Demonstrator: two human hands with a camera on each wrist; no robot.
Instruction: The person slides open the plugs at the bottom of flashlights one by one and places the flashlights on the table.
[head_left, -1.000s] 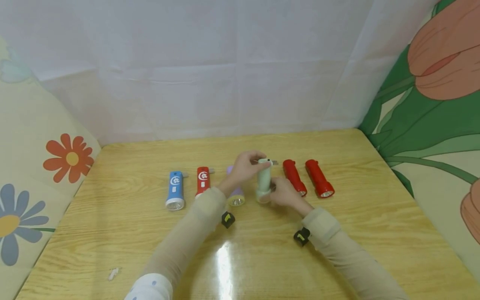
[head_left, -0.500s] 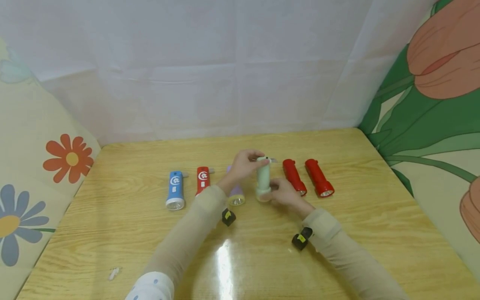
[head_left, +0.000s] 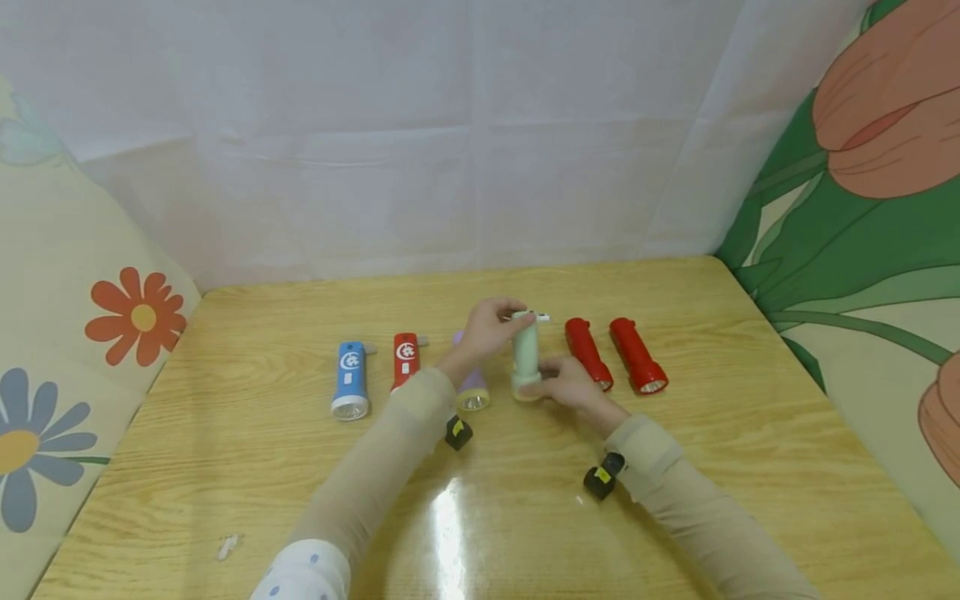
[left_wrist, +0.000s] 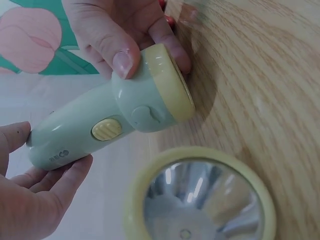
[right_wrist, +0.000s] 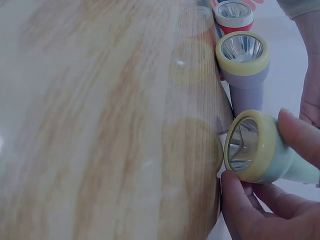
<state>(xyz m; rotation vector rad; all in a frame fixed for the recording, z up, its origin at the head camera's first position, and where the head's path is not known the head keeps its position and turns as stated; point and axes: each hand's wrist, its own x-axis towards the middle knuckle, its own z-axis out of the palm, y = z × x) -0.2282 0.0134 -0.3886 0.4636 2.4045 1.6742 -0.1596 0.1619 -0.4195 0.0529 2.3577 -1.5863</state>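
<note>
A pale green flashlight with a yellow rim stands tilted over the table, lens end low. My left hand pinches its tail end between thumb and fingers. Around its head, by the yellow rim, my right hand grips with the thumb on one side and fingers on the other. In the left wrist view a yellow ribbed switch shows on the body. A small light-coloured piece sticks out at the tail. Close to the left lies a purple flashlight with a yellow rim, partly covered by my left hand.
Left of the hands lie a red flashlight, partly hidden by my sleeve, and a blue one. Two red flashlights lie to the right. A small whitish scrap is near the table's front left. A white curtain hangs behind.
The green flashlight has turned slightly in my hands, its tail end shifting a little to the left and up. The other flashlights have stayed put.
</note>
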